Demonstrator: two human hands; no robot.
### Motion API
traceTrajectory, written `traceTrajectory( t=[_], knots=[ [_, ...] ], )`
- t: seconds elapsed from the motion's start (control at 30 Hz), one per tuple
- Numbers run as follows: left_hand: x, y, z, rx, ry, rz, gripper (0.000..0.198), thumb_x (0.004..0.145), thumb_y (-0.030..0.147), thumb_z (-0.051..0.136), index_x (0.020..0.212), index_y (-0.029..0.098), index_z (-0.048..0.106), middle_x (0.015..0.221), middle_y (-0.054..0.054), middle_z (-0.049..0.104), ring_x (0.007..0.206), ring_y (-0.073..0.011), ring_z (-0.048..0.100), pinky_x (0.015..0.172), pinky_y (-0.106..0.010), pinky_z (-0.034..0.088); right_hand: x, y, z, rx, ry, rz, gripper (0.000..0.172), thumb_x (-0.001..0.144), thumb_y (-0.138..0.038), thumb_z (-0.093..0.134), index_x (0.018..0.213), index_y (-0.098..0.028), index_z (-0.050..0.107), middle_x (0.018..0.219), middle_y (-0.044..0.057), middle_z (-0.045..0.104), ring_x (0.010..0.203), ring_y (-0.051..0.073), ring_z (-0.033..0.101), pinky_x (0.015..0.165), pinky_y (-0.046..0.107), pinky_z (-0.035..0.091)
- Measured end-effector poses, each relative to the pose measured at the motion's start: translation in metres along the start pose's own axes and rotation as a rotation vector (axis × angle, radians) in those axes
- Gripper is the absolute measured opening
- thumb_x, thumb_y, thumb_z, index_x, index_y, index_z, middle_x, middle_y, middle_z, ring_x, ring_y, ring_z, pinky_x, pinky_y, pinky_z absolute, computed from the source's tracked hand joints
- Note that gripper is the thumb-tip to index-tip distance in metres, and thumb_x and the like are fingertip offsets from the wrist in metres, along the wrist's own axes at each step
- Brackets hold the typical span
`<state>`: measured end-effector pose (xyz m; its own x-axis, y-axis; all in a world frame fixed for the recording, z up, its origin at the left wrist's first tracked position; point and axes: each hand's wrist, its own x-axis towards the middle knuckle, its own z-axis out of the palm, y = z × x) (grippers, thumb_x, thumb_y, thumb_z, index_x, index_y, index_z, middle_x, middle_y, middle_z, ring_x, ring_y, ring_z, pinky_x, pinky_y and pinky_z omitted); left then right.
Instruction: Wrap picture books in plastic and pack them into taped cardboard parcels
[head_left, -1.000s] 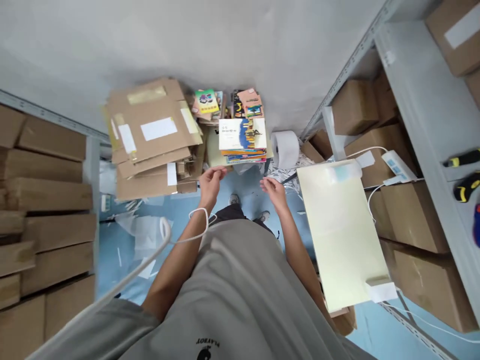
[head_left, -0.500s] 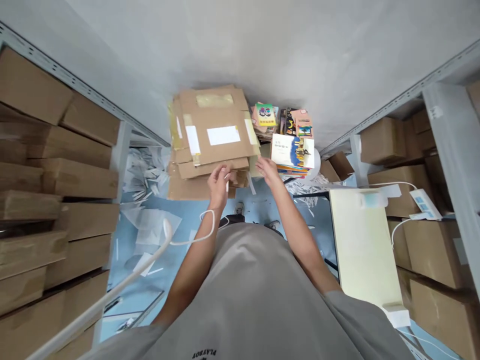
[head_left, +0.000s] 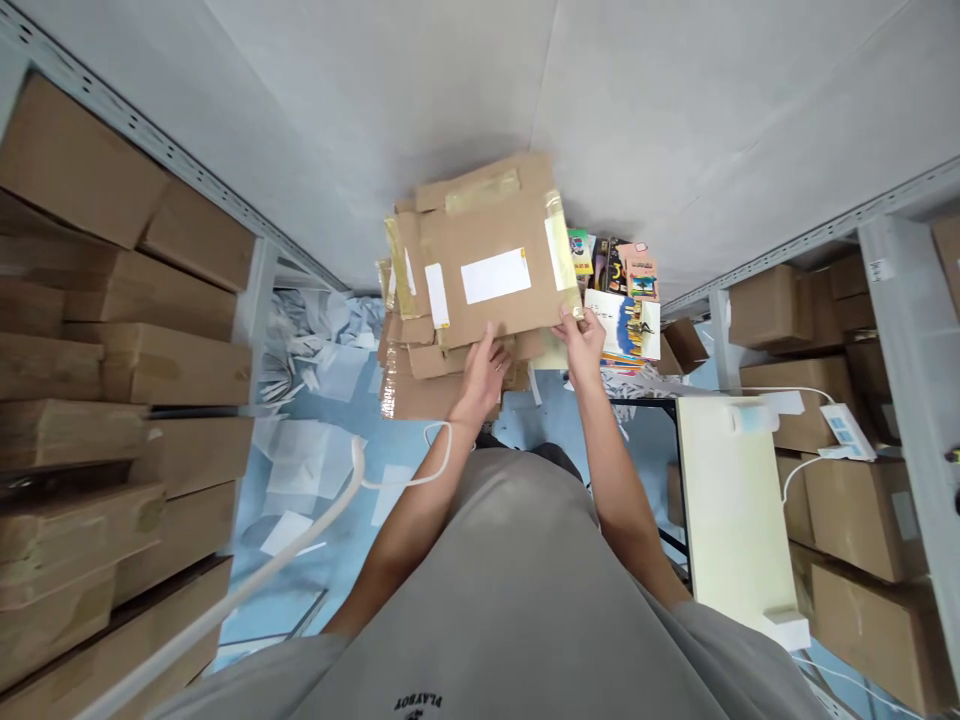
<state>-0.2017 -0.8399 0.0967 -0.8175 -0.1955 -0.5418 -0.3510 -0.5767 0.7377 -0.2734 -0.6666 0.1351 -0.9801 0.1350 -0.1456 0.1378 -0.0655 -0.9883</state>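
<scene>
A stack of flattened cardboard boxes stands against the white wall. Its top sheet, with a white label and yellow tape, is tilted up off the pile. My left hand grips that sheet's near edge. My right hand grips its near right corner. A pile of colourful books stands just right of the cardboard, close to my right hand. A white cable loops around my left wrist.
Metal shelving with brown cartons lines the left. More shelving with cartons lines the right. A pale yellow tabletop with a white device sits at my right. Torn white paper litters the blue floor.
Both hands moved from near the books to the cardboard stack and took hold of the top sheet, which has lifted. The view swung left.
</scene>
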Motion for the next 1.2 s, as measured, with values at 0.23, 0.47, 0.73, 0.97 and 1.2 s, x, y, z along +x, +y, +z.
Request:
traceTrajectory(
  t=[0.23,0.47,0.73,0.97,1.2],
  knots=[
    [-0.003,0.065,0.0,-0.345,0.012,0.1,0.02,0.112,0.043,0.073,0.121,0.025,0.076,0.141,-0.008,0.081,0.139,-0.0218,0.077,0.114,-0.034,0.068,-0.037,-0.043,0.013,-0.004,-0.038,-0.056,0.049,0.093,-0.07,0.085,0.112,-0.028,0.068,0.118,0.004,0.081,0.104,0.022,0.082,0.091,0.036,0.075],
    [-0.02,0.153,-0.071,-0.441,0.327,0.302,0.02,0.112,0.013,0.063,0.1,0.024,0.075,0.106,0.001,0.089,0.12,-0.0056,0.081,0.098,-0.008,0.062,-0.016,-0.029,0.028,-0.115,-0.356,-0.059,0.073,0.079,-0.08,0.094,0.129,-0.03,0.078,0.136,0.008,0.085,0.132,0.03,0.08,0.123,0.049,0.063],
    [-0.035,0.173,-0.145,-0.297,0.435,0.531,0.03,0.114,0.018,0.05,0.099,0.028,0.074,0.115,0.006,0.09,0.141,0.0007,0.072,0.128,-0.013,0.046,0.037,0.034,0.033,-0.832,-0.031,0.165,0.064,0.089,-0.052,0.091,0.133,-0.01,0.073,0.15,0.027,0.075,0.144,0.037,0.072,0.124,0.045,0.056],
    [-0.03,0.154,-0.164,-0.457,0.423,0.48,0.017,0.107,0.013,0.059,0.104,0.022,0.073,0.111,0.0,0.089,0.141,-0.0059,0.073,0.124,-0.016,0.053,0.029,0.038,0.052,-0.857,-0.103,0.231,0.05,0.089,-0.041,0.089,0.126,-0.013,0.071,0.122,0.018,0.084,0.119,0.037,0.08,0.109,0.047,0.063],
    [-0.038,0.151,-0.134,-0.529,0.436,0.378,0.024,0.113,0.014,0.053,0.116,0.025,0.075,0.111,-0.002,0.089,0.127,-0.0093,0.082,0.1,-0.015,0.067,-0.006,-0.021,0.019,-0.344,-0.227,-0.108,0.044,0.099,-0.066,0.071,0.115,-0.026,0.066,0.122,0.011,0.082,0.12,0.028,0.079,0.108,0.043,0.065]
  ],
)
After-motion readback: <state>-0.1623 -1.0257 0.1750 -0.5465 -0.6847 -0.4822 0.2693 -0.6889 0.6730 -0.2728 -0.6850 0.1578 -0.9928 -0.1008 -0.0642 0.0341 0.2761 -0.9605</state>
